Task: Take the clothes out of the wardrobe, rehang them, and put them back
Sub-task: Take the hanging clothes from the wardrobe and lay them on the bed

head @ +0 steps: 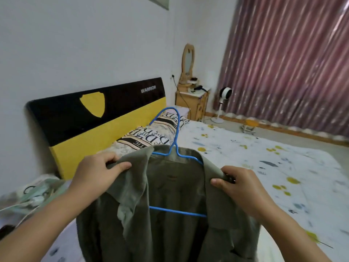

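Head view — left hand (pixel 98 171) and right hand (pixel 238 183) both pinch the olive shirt's (pixel 170 214) shoulders over the blue hanger (pixel 176 140), hook at 12 o'clock — a loose collar could let one side slide off.

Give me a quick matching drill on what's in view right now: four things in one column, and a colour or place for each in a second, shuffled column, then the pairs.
Things:
1. hanger
2. shirt
3. pillow
4. fan

Colour or place:
A. olive green, gripped at the shoulders by the left hand and right hand
B. on the floor by the curtain
C. blue, inside the garment
D. against the headboard, printed with letters

Pairs: 1-C, 2-A, 3-D, 4-B
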